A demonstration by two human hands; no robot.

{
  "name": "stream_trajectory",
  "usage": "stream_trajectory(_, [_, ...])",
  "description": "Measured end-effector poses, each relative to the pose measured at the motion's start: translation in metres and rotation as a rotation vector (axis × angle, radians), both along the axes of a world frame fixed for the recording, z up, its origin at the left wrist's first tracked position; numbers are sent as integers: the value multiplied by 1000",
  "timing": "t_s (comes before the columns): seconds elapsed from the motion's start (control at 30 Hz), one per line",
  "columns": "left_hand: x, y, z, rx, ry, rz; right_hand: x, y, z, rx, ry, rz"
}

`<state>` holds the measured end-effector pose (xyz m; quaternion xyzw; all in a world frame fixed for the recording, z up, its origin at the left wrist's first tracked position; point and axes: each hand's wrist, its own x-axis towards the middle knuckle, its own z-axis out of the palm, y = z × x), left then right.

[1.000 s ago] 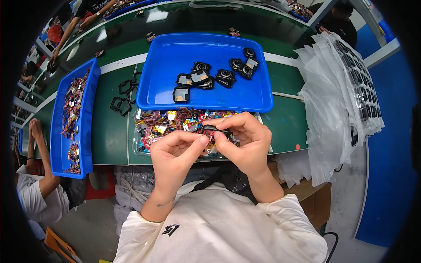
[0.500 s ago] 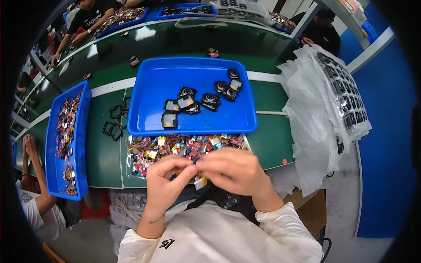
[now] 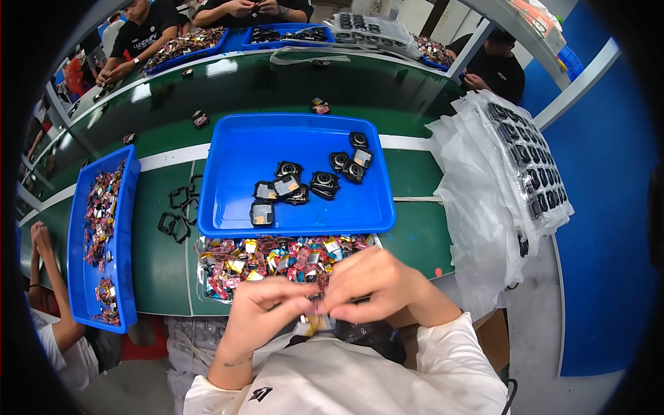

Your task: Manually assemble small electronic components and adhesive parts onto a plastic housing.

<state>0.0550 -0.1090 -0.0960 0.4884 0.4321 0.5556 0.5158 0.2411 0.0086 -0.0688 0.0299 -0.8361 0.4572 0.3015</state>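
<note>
I see fingers of left hand (image 3: 266,311) and right hand (image 3: 377,287) pinched shut on a small multicoloured part (image 3: 315,319) at chest height. About ten black round units (image 3: 324,183) done in blue plastic tray (image 3: 228,207); big pile of colourful small parts (image 3: 277,259) left on green surface (image 3: 159,270).

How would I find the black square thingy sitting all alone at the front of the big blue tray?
Start at the big blue tray on the green table. The black square part lies nearest its front edge, left of centre, showing a pale centre and touching none of the other parts.
</note>
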Motion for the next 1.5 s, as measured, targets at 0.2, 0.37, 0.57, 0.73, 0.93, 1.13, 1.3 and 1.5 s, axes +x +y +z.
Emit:
stream_trajectory(0.2, [-13, -4, -2, 28, -34, 341, -2, 101, 9, 63, -138, -969])
stream_trajectory(0.37, [-13, -3, -6, 95, 49, 433, 34, 245, -42, 183, -456, -1550])
stream_trajectory(0.57, [-13, 0, -7, 119, 511, 575, 59, 296, -70, 138, -775, -1643])
stream_trajectory(0.73, [-12, 29, -7, 303, 897, 633, 50, 266, -57, 221, -715, -1595])
stream_trajectory(0.93, [-16, 48, -11, 489, 1224, 580, 26, 156, -25, 64, -331, -1099])
stream_trajectory(1.13, [-20, 34, 4, 428, 942, 563, 10, 23, 4, -16, -170, -657])
stream_trajectory(1.3, [-14, 24, 13, 289, 551, 351, -19, -11, -7, 165, 60, -595])
stream_trajectory(1.5, [-10, 11, -4, 194, 151, 314, -24, -19, -20, -5, 80, -485])
